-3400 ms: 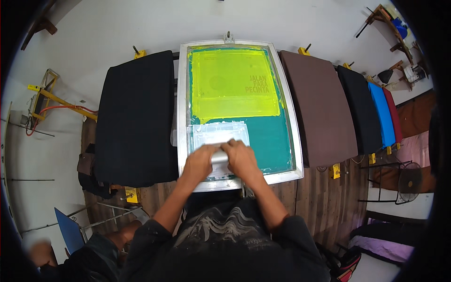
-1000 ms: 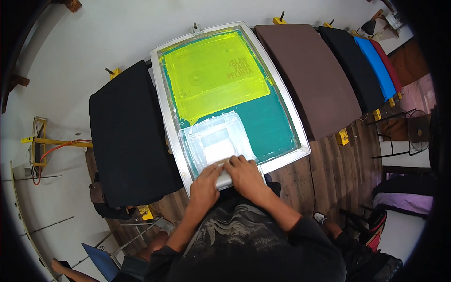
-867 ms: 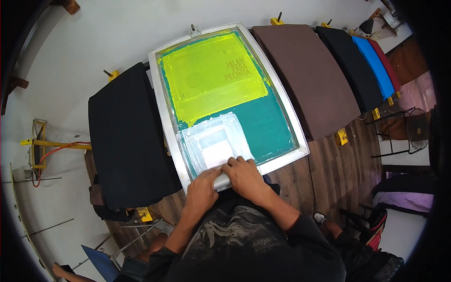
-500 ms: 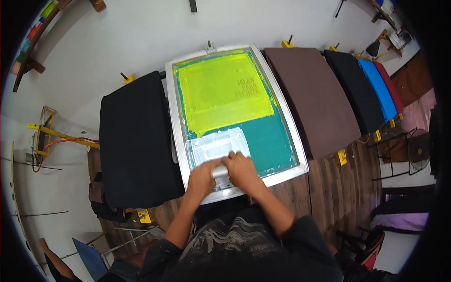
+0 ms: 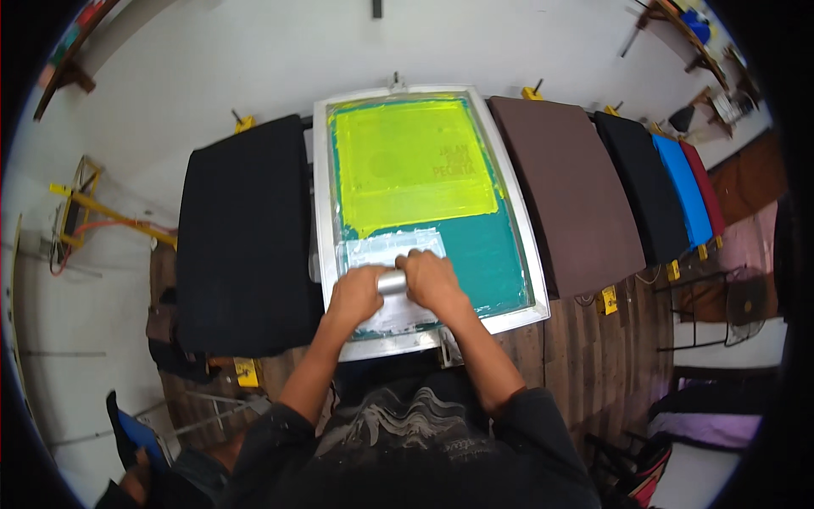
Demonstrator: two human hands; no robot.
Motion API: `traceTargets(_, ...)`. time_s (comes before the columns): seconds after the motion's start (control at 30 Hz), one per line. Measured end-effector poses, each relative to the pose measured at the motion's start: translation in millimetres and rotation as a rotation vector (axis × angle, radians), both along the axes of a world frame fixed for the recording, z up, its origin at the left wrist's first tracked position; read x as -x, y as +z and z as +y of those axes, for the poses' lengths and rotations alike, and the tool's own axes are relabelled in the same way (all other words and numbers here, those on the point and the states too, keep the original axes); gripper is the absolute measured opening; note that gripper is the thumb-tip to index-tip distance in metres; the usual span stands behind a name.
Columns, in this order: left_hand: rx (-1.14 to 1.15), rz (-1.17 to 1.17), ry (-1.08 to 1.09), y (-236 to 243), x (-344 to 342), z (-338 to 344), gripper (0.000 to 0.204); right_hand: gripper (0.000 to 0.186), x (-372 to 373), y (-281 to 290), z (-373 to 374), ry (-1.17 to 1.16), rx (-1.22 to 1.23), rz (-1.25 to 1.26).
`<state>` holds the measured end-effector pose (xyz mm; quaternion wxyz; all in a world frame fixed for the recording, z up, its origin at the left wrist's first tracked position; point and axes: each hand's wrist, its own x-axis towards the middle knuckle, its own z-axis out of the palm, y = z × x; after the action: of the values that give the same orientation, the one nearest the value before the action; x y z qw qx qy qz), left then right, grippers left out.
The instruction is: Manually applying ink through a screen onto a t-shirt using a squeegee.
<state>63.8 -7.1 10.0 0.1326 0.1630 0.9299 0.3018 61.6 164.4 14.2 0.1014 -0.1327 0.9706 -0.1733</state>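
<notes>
I get even, bright, diffuse light from above; no hard shadows fall anywhere, only a soft dark edge under the screen frame; the yellow mesh reads vivid without glare; the white wall is nearly washed out; my fisheye bends straight edges strongly toward the rim, with a black vignette around; the centre is sharp, the margins softer and slightly smeared.

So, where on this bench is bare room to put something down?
Bare wooden bench shows below the brown board, right of the screen frame. Left of the right hand, the left hand and the black board crowd it.
</notes>
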Motion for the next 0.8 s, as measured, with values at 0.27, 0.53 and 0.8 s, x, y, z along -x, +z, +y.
traceTargets(0.27,0.026,-0.033,-0.016,-8.9,-7.6,2.2,0.045,0.026,-5.4,-4.2,-0.7,-0.032,0.054,-0.041)
traceTargets(0.53,-0.042,-0.042,-0.035,-12.1,-74.7,3.0,0.052,0.035,-71.0,3.8,8.6,-0.018,0.143,-0.066)
traceTargets(0.8,-0.029,-0.110,-0.125,12.8,-24.6,-0.3,0.039,0.027,-31.0,18.9,13.6,0.063,0.080,-0.108)
